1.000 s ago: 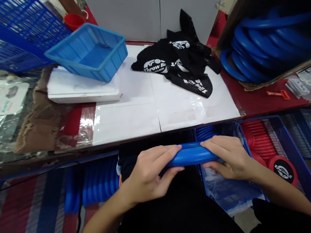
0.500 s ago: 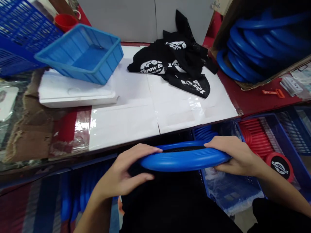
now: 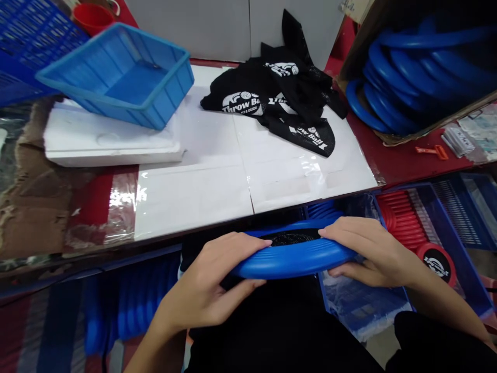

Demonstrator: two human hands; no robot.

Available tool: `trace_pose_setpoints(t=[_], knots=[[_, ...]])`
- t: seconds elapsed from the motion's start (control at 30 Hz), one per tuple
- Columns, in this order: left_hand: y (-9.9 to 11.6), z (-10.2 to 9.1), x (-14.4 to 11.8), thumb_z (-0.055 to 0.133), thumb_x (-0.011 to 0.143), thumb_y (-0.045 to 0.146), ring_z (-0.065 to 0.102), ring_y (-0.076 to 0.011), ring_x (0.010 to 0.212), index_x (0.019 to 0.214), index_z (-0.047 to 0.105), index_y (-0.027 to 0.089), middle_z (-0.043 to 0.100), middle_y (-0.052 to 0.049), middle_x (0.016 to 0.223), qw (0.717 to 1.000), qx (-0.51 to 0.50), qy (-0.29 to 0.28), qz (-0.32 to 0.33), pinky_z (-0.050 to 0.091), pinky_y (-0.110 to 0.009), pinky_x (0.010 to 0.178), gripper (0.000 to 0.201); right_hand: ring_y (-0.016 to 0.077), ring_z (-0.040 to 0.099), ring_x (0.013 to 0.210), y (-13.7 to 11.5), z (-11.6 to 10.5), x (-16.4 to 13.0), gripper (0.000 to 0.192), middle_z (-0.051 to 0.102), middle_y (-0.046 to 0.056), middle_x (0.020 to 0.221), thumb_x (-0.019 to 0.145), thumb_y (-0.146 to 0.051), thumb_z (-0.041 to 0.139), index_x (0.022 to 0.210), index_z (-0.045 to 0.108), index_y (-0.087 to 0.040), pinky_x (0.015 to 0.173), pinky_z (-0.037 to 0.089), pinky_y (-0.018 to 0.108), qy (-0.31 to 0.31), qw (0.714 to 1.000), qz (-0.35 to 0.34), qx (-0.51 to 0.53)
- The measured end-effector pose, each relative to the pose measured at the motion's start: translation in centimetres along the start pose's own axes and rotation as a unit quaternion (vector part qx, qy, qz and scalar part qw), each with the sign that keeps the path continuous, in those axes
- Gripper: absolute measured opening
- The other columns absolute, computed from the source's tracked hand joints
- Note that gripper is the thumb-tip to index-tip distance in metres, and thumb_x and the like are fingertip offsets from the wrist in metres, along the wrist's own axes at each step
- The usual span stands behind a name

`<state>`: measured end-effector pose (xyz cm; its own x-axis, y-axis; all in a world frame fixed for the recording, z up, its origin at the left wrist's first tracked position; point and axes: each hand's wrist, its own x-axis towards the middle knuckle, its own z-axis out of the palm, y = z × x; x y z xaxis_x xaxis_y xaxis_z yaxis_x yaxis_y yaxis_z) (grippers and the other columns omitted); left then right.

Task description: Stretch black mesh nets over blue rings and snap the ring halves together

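Observation:
A blue plastic ring (image 3: 295,260) is held in front of my body, just below the table's front edge. Black mesh fabric (image 3: 295,238) shows inside it. My left hand (image 3: 213,274) is closed around the ring's left side, fingers over the top and thumb beneath. On the right side, my right hand (image 3: 365,251) grips the rim with its fingers above and thumb below. Beyond, a pile of black mesh fabric pieces (image 3: 272,96) printed "Throw Ball" lies on the white tabletop (image 3: 198,197).
A blue bin (image 3: 120,77) rests on a white foam block (image 3: 112,147) at left. To the right, a cardboard box holds many blue rings (image 3: 419,77); an orange-handled tool (image 3: 432,151) lies nearby. Below are a crate with red rings (image 3: 402,217) and hanging blue rings (image 3: 135,300).
My left hand has shifted right and closed more firmly on the ring. My right hand has moved slightly left. The ring tilts so more of its mesh inside shows.

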<state>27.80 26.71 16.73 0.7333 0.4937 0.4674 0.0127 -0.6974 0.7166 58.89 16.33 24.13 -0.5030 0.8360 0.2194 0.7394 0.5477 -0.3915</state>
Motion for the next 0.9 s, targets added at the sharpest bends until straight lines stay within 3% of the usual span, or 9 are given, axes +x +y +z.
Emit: trace_pose_setpoints(t=[0.17, 0.33, 0.47, 0.63, 0.73, 0.8, 0.9], knots=[[1.1, 0.9, 0.8, 0.068, 0.105, 0.036, 0.082, -0.0247, 0.100, 0.142, 0.063, 0.015, 0.083, -0.014, 0.116, 0.998, 0.050, -0.010, 0.038, 0.067, -0.033, 0.088, 0.043, 0.0218, 0.077, 0.090, -0.5, 1.4, 0.8, 0.042, 0.079, 0.012, 0.103, 0.111, -0.047, 0.054, 0.135, 0.063, -0.014, 0.080, 0.062, 0.033, 0.007, 1.000, 0.001, 0.021], [1.1, 1.5, 0.9, 0.068, 0.104, 0.029, 0.082, -0.0247, 0.095, 0.133, 0.068, 0.013, 0.083, -0.014, 0.113, 0.996, 0.056, 0.049, 0.044, 0.067, -0.034, 0.084, 0.034, 0.0231, 0.076, 0.083, -1.3, 2.0, 1.0, 0.034, 0.079, 0.011, 0.098, 0.110, -0.039, 0.057, 0.132, 0.064, -0.014, 0.073, 0.062, 0.035, 0.064, 0.998, 0.004, 0.004], [0.8, 1.7, 0.7, 0.068, 0.104, 0.031, 0.081, -0.0239, 0.093, 0.133, 0.068, 0.014, 0.083, -0.014, 0.111, 0.997, 0.040, 0.058, 0.044, 0.067, -0.035, 0.085, 0.034, 0.0233, 0.077, 0.082, -2.6, 1.9, 1.5, 0.032, 0.080, 0.011, 0.097, 0.108, -0.036, 0.060, 0.130, 0.065, -0.013, 0.070, 0.061, 0.035, 0.075, 0.997, 0.015, -0.017], [-1.8, 0.9, -0.3, 0.070, 0.104, 0.033, 0.080, -0.0252, 0.092, 0.138, 0.069, 0.016, 0.083, -0.013, 0.108, 0.993, -0.059, 0.071, 0.070, 0.065, -0.038, 0.079, 0.038, 0.0248, 0.078, 0.095, -1.5, 0.2, 1.5, 0.053, 0.081, 0.012, 0.110, 0.102, -0.049, 0.071, 0.142, 0.061, -0.015, 0.082, 0.062, 0.037, -0.008, 0.999, 0.035, -0.006], [-3.9, -0.3, -1.3, 0.070, 0.104, 0.039, 0.077, -0.0271, 0.089, 0.139, 0.070, 0.021, 0.082, -0.012, 0.103, 0.984, -0.119, 0.103, 0.085, 0.065, -0.045, 0.080, 0.040, 0.0238, 0.077, 0.101, 0.5, -0.6, 0.7, 0.052, 0.081, 0.009, 0.114, 0.099, -0.040, 0.074, 0.145, 0.059, -0.021, 0.089, 0.062, 0.037, -0.022, 0.997, 0.059, 0.052], [-4.3, -0.8, -1.7, 0.068, 0.105, 0.045, 0.077, -0.0281, 0.094, 0.141, 0.068, 0.024, 0.081, -0.013, 0.106, 0.987, -0.137, 0.067, 0.041, 0.065, -0.046, 0.084, 0.042, 0.0222, 0.076, 0.096, 1.4, -0.4, 0.3, 0.040, 0.081, 0.007, 0.108, 0.100, -0.031, 0.071, 0.138, 0.062, -0.023, 0.086, 0.061, 0.036, -0.010, 0.996, 0.059, 0.063], [-3.1, -0.3, -1.1, 0.070, 0.103, 0.051, 0.076, -0.0279, 0.104, 0.146, 0.064, 0.024, 0.079, -0.014, 0.119, 0.995, -0.084, -0.041, -0.037, 0.065, -0.042, 0.091, 0.051, 0.0213, 0.074, 0.086, 1.4, 0.9, 0.4, 0.028, 0.080, 0.008, 0.101, 0.104, -0.033, 0.065, 0.127, 0.064, -0.019, 0.078, 0.059, 0.034, -0.013, 0.999, 0.030, 0.022]])
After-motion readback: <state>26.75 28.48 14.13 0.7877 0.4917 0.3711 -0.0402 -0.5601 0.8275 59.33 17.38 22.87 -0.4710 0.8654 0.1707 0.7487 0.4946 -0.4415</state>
